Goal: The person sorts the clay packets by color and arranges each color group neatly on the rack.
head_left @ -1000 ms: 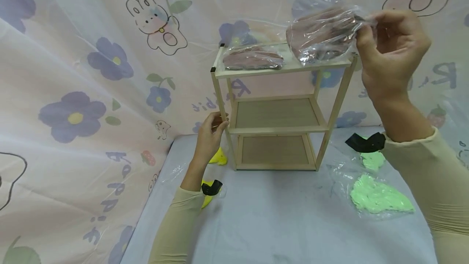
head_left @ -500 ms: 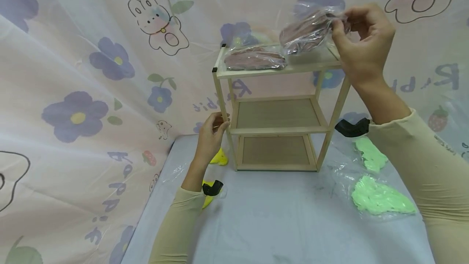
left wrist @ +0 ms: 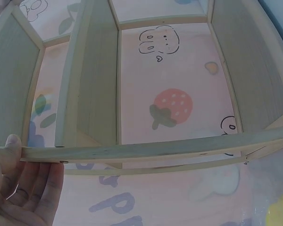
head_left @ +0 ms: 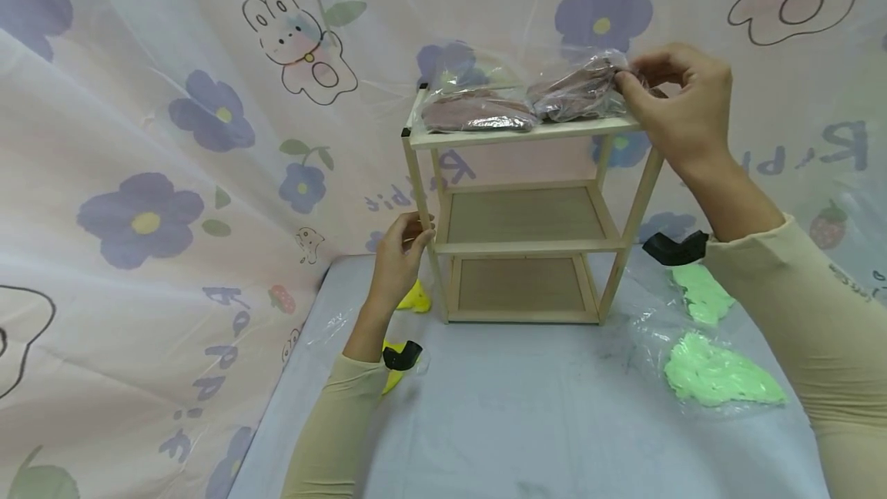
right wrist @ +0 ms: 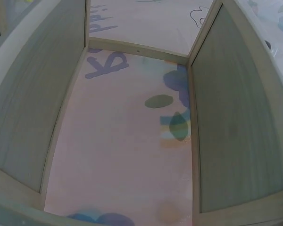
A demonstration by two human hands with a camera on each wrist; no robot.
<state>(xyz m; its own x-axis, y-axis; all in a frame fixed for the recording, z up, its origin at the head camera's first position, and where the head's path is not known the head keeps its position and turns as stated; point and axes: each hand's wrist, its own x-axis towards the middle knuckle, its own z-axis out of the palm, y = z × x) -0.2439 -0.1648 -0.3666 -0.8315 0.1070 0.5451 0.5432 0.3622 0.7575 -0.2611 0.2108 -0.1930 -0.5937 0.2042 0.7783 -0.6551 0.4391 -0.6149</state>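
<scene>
A small three-tier wooden shelf (head_left: 530, 249) stands on the table against the patterned cloth. My left hand (head_left: 395, 262) grips its front left post (left wrist: 132, 150), thumb on one side and fingers on the other in the left wrist view. Up at the top tier, my right hand (head_left: 693, 110) pinches the right end of a clear plastic bag (head_left: 578, 91) holding a brown mass. That bag lies low on the top board, slightly tilted, its left end against a second clear bag (head_left: 478, 110) with brown contents. The right wrist view shows only the shelf's boards (right wrist: 236, 113), not the hand.
Bright green lumps (head_left: 721, 372) in clear plastic lie on the table to the right of the shelf. Yellow pieces (head_left: 416, 299) sit on the left, partly behind my left arm. A patterned cloth (head_left: 173, 137) hangs behind and to the left.
My right hand has brought the brown-filled bag left and down from above the shelf onto the top board, beside the other bag. My left hand stays on the post.
</scene>
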